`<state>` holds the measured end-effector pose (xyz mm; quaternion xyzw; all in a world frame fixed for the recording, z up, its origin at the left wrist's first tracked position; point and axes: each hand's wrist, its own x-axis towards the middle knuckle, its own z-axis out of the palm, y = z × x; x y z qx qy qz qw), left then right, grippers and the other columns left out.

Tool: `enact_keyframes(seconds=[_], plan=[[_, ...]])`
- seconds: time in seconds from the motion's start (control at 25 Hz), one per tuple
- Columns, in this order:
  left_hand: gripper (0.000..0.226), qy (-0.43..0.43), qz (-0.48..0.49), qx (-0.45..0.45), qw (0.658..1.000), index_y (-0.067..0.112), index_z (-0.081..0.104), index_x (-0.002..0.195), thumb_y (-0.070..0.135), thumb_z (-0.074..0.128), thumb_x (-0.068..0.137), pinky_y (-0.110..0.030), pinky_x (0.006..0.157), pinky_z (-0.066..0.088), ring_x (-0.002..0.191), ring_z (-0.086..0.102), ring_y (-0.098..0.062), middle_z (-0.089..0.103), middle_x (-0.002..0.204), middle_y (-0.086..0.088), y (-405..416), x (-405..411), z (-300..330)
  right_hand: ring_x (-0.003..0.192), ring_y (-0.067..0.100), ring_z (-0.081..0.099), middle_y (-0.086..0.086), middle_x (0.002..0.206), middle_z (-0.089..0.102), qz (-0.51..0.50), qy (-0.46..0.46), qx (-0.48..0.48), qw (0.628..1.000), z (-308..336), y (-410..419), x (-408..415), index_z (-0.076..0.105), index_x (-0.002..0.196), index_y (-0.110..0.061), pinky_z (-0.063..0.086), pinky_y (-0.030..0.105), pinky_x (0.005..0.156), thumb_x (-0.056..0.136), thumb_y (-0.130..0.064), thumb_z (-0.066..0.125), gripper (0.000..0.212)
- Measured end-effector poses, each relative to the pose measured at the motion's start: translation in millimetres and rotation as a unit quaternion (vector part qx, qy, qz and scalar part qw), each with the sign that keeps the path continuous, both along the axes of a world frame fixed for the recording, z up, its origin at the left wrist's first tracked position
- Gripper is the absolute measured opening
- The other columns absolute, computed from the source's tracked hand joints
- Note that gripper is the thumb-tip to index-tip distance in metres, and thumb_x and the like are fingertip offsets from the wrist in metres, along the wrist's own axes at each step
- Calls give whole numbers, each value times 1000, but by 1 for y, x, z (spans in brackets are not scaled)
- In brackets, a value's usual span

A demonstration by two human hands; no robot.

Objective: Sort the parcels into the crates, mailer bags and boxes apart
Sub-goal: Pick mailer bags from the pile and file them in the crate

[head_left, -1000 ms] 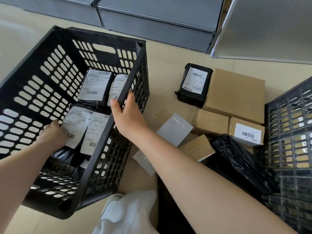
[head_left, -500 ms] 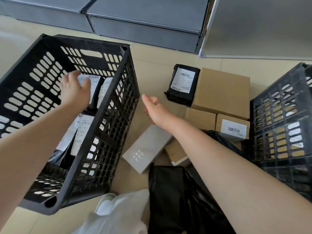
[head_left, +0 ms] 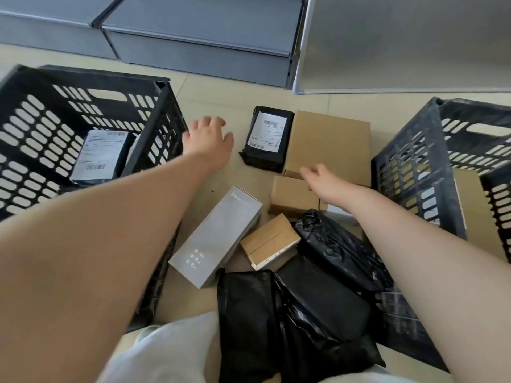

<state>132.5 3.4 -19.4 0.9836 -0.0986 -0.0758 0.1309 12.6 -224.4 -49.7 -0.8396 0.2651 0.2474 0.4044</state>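
my left hand (head_left: 207, 139) and right hand (head_left: 323, 181) hover spread and empty, left crate (head_left: 154, 128) beside my left fingers holding labelled mailer bags (head_left: 101, 156), boxes beneath my right.

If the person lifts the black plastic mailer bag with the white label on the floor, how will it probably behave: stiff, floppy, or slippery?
The black plastic mailer bag with the white label looks wrapped tightly around a blocky content, so it will probably keep its shape. Its glossy film may be a little slippery. The loose crumpled end toward the person would likely flop if gripped there. Its weight cannot be judged.
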Motion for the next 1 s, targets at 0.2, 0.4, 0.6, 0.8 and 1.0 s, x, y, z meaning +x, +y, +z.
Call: enact_keyframes(seconds=[0.2,0.4,0.6,0.8,1.0], plan=[[53,155,-23,56,986,14,33,147,35,37,98,-44,111,24,138,29,-30,36,149,-12,-43,-74,-47,138,30,42,5,155,41,16,69,-48,996,-18,-40,-29,26,156,-21,34,48,115,101,-63,27,69],[55,106,-140,93,980,18,34,149,35,39,96,-44,119,10,148,16,-25,32,156,-4,-37,-88,-62,147,29,30,6,163,28,84,107,-70,988,-34,-58,-42,26,157,-21,26,42,118,103,-58,36,67],[56,105,-133,58,984,21,32,150,31,41,95,-43,119,11,146,19,-24,32,156,-3,-34,-79,-67,140,27,42,7,157,39,149,164,-53,974,-50,-63,-62,29,155,-19,36,46,116,62,-85,64,120],[55,127,-153,40,979,23,32,150,28,43,96,-43,118,13,145,22,-24,34,155,-2,-31,-77,-73,141,26,42,6,159,37,195,225,-90,950,-65,-72,-77,19,159,-19,36,44,116,67,-71,77,121],[58,170,-159,19,972,22,28,151,28,45,96,-43,117,18,144,25,-26,32,156,-5,-34,-76,-72,133,29,49,9,152,44,260,236,-126,928,-61,-56,-77,11,158,-15,43,45,109,77,-61,77,114]])
